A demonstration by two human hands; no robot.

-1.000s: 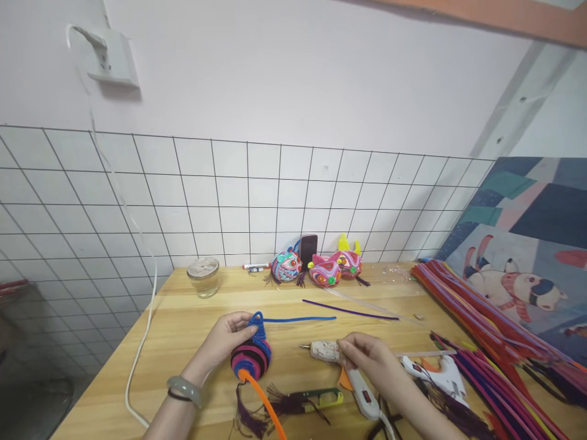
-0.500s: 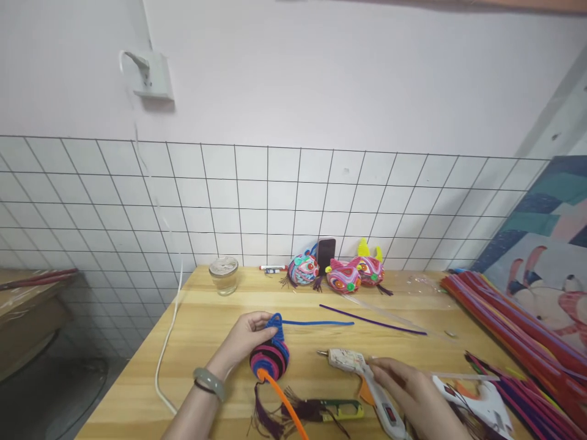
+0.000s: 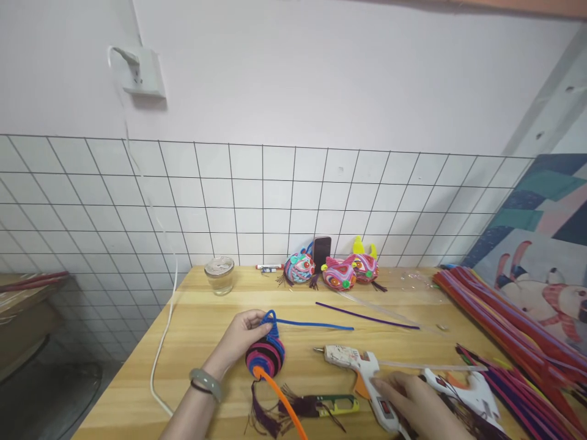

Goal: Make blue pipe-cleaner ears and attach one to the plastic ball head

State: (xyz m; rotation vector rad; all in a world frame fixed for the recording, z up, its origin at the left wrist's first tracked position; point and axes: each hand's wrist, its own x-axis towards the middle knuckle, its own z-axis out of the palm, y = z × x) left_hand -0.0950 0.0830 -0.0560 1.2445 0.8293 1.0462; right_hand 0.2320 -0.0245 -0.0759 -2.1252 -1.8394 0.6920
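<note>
**On the bench: right hand slides back along the glue gun, ball unchanged**

On the bench [image 3: 202, 330] the biggest change is at the glue gun [image 3: 362, 373]. A second ago the right hand [image 3: 413, 406] sat up near the barrel; now it is down at the handle end, fingers curled over the grip by the red switch. The gun lies flat on the wood, not lifted. Long axis runs from lower right to upper left, nozzle pointing left toward the ball, tip well short of it.

Left hand [image 3: 241, 336] holds as before: closed on the wound pipe-cleaner ball [image 3: 265, 354], fingers on its upper left side, ball resting on the bench left of the gun. Blue pipe cleaner [image 3: 316, 324] leaves the top of the ball and runs right, nearly level. Orange pipe cleaner [image 3: 282, 400] leaves the underside and runs down-right toward the near edge.

My read: hand is getting a working grip; no glue is going on yet.
</note>
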